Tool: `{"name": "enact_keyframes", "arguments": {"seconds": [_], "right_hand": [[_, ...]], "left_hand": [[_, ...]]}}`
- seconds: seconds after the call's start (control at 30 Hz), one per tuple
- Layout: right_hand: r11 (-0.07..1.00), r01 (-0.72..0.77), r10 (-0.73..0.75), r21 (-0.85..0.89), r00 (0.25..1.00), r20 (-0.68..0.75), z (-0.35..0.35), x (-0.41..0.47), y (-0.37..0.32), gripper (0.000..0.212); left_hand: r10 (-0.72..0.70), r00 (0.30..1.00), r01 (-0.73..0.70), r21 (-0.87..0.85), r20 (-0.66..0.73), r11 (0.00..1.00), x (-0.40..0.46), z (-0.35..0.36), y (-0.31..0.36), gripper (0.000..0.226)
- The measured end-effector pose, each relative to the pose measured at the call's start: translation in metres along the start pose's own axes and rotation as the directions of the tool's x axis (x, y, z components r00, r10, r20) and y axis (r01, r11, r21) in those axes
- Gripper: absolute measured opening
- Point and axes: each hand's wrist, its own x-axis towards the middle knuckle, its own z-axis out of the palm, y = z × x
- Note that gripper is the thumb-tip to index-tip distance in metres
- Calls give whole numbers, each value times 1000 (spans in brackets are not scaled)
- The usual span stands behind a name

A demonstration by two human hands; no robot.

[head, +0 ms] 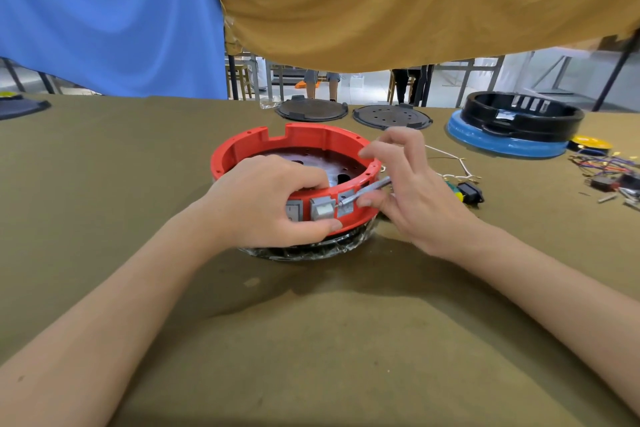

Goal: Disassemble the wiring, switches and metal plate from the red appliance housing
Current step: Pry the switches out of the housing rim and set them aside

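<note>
My left hand (273,198) grips the near rim of the red housing (294,163) at mid-table while my right hand (408,191) pinches a screwdriver (363,191), tip at the grey switches (322,210), loose wires (602,166) far right.

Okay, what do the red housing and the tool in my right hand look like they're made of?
Red housing: likely moulded plastic, with an even matte red colour and notched, ribbed rim. Tool held in the right hand: looks like bare metal, a thin grey shaft with a bright sheen; its handle is hidden.
</note>
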Motion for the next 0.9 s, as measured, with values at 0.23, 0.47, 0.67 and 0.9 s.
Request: {"name": "enact_keyframes", "arguments": {"seconds": [0.23, 0.47, 0.67, 0.9], "right_hand": [[932, 214, -184, -292, 975, 126, -2, 9, 0, 59], [967, 197, -164, -159, 966, 202, -8, 13, -4, 65], [988, 102, -85, -120, 987, 134, -19, 4, -3, 42], [942, 167, -135, -292, 983, 127, -13, 1, -12, 41]], "left_hand": [[9, 1000, -9, -3, -11, 1000, 1, 2, 4, 41], [-3, 1000, 3, -16, 4, 1000, 1, 2, 5, 41], [-8, 999, 10, -71, 33, 997, 2, -1, 3, 33], [-5, 1000, 5, -7, 14, 1000, 2, 2, 3, 42]]}}
